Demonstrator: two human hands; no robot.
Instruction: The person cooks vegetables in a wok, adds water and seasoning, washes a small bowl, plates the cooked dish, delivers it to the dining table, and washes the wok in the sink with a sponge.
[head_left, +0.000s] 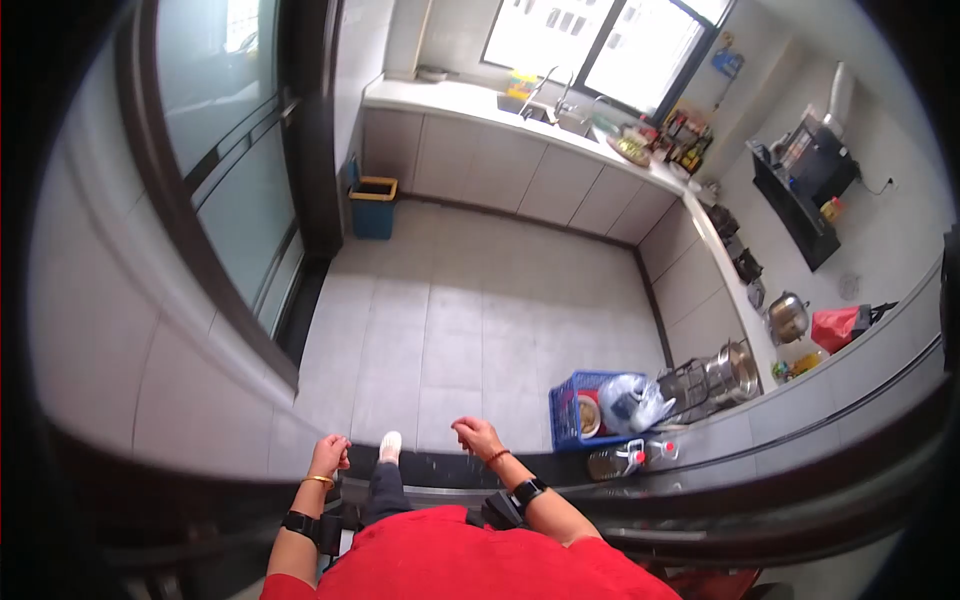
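Note:
My left hand (331, 455) hangs low in front of my body, its fingers curled in a loose fist, and nothing shows in it. A gold bangle (318, 481) circles that wrist, with a black strap (300, 523) further up the forearm. My right hand (479, 439) is held out over the dark threshold (440, 466), fingers folded in and holding nothing visible. It wears a red beaded bracelet (497, 456) and a black band (528, 491). Between the hands, one white shoe (390, 447) steps at the threshold. Neither hand touches anything.
A blue crate (566, 416) with a plastic bag (634, 402) and several bottles (616, 461) stand at right. A blue bin (373, 215) is by the glass door (245, 190). The counter (450, 101) runs along the back and right, with a sink (540, 111) and pot (788, 317).

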